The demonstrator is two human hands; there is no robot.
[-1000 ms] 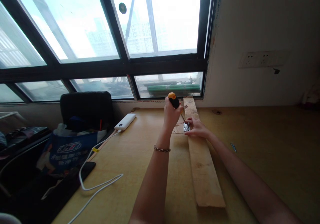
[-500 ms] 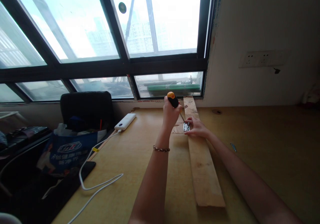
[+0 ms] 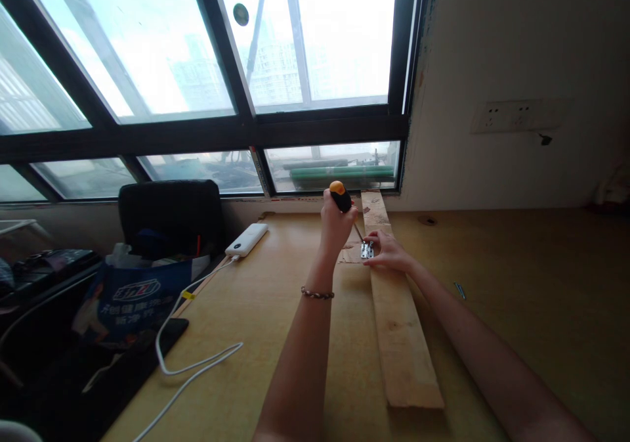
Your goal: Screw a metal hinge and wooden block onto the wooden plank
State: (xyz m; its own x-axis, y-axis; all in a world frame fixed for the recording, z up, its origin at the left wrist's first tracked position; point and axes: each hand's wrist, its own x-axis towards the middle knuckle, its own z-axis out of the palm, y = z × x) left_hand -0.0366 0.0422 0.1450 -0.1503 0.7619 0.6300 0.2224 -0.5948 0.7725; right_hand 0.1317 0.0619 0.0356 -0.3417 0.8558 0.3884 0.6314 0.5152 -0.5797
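Note:
My left hand (image 3: 337,220) is wrapped round the orange and black handle of a screwdriver (image 3: 340,196). The screwdriver's shaft slants down to the right, its tip at the upper part of a silver metal hinge (image 3: 367,250). That hinge lies on a long wooden board (image 3: 401,324), near its left edge. Thumb and fingers of my right hand (image 3: 388,251) grip the hinge from the right, partly covering it. Whether a screw sits under the tip is too small to tell.
The board rests on a wooden table (image 3: 275,284), its far end near the window. A few screws (image 3: 459,290) lie to the right. On the left are a white power bank (image 3: 247,239) with a white cable (image 3: 197,370), a black chair (image 3: 170,219) and a blue bag (image 3: 138,297).

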